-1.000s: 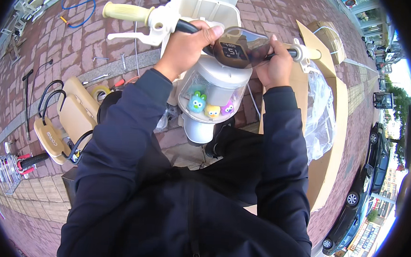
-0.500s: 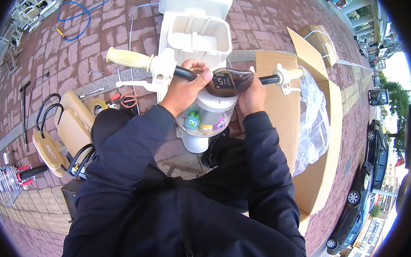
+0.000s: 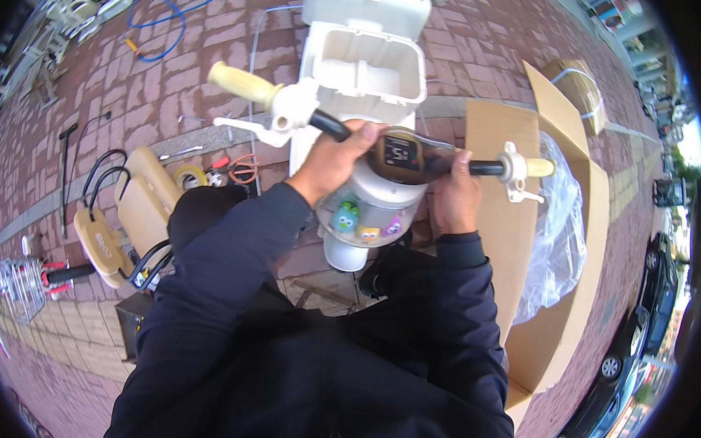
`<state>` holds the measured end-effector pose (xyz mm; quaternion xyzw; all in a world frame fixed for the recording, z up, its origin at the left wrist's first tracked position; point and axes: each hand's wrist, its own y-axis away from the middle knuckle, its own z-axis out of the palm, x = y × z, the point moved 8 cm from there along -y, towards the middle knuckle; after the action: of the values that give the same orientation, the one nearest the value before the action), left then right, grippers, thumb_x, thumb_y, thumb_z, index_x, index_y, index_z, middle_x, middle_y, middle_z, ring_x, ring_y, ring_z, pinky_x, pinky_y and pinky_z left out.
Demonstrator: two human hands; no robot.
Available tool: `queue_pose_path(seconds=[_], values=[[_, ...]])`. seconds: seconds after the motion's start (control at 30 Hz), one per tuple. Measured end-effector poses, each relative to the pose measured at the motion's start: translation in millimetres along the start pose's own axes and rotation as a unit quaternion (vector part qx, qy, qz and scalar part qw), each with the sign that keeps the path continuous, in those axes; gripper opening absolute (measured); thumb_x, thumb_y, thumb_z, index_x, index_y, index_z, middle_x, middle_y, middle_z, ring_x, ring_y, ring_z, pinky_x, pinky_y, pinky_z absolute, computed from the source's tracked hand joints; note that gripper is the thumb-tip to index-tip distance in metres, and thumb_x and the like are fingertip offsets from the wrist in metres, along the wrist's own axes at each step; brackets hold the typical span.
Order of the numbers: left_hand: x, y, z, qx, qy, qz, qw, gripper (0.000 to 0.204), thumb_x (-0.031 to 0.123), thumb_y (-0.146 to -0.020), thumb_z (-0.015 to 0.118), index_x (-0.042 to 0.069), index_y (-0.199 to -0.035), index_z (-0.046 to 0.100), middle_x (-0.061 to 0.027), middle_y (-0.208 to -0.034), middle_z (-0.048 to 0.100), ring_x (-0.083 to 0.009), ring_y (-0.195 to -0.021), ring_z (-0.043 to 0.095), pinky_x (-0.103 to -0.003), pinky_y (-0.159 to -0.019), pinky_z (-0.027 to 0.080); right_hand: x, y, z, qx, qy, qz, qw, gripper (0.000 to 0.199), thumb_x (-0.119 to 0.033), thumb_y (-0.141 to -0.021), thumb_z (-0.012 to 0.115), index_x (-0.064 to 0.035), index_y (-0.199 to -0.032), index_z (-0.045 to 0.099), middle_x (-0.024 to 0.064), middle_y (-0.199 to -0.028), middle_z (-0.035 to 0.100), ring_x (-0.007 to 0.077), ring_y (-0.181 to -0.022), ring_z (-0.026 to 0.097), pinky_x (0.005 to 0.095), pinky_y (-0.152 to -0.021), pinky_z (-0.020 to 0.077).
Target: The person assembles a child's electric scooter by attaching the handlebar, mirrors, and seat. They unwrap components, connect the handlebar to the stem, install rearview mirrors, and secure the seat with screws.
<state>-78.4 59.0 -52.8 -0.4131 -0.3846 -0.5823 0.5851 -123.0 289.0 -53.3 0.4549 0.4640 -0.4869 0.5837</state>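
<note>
Fingers (image 3: 347, 138) of my left hand (image 3: 330, 165) wrap closed around the black handlebar (image 3: 328, 125) of a small white ride-on scooter, just inside its pale yellow left grip (image 3: 242, 84) and the white brake lever (image 3: 248, 126). I stand over it on red brick paving (image 3: 175, 64), looking down past my dark sleeves.

Between my hands sits a brown display unit (image 3: 403, 154) with a dark screen, on top of the white steering column. Below it is a clear dome (image 3: 362, 220) holding three little coloured toy figures. Ahead of the bar is an open white basket (image 3: 368, 67).

My right hand (image 3: 454, 197) closes on the bar from beneath, beside the display; its fingertips are hidden, so I cannot tell how firmly it holds. Further right are the right brake lever (image 3: 517, 177), an opened cardboard box (image 3: 517, 245) and clear plastic wrapping (image 3: 554, 231).

I judge these risks: if I twist the bar hard, the scooter could tip toward the box or swing into it. My left thumb sits close to the display and could get pinched or knock it askew. On the paving to my left lie tan seat parts (image 3: 122, 213), a roll of tape (image 3: 188, 178) and loose tools, easy to trip over if I step back.
</note>
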Motion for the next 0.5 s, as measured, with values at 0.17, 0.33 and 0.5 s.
queue_pose_path(seconds=[0.17, 0.33, 0.5], values=[[33, 46, -20, -0.021, -0.328, 0.009, 0.945, 0.059, 0.055, -0.108, 0.056, 0.001, -0.124, 0.073, -0.0265, -0.108, 0.075, -0.046, -0.109, 0.07, -0.047, -0.094, 0.054, 1, -5, 2, -0.025, -0.041, 0.039, 0.998, 0.053, -0.051, -0.115, 0.048, -0.0009, -0.109, 0.066, 0.0112, -0.102, 0.071, 0.02, -0.097, 0.068, 0.0389, -0.095, 0.0528], [80, 114, -114, -0.033, -0.48, -0.084, 0.872, 0.06, 0.047, -0.106, 0.061, -0.009, -0.127, 0.067, -0.029, -0.116, 0.075, -0.0409, -0.11, 0.072, -0.047, -0.095, 0.056, -23, 33, -6, -0.03, 0.309, 0.112, 0.944, 0.056, -0.047, -0.113, 0.055, -0.003, -0.081, 0.067, 0.002, -0.066, 0.06, 0.0134, -0.058, 0.058, 0.0296, -0.055, 0.0464], [113, 129, -156, 0.127, -0.52, -0.106, 0.838, 0.046, 0.038, -0.106, 0.061, -0.006, -0.111, 0.072, -0.0252, -0.108, 0.075, -0.0392, -0.099, 0.074, -0.047, -0.086, 0.057, 32, 128, 64, -0.471, 0.379, 0.266, 0.751, 0.047, -0.041, -0.109, 0.06, 0.0024, -0.093, 0.071, 0.0107, -0.069, 0.065, 0.0231, -0.065, 0.065, 0.0384, -0.065, 0.0529]])
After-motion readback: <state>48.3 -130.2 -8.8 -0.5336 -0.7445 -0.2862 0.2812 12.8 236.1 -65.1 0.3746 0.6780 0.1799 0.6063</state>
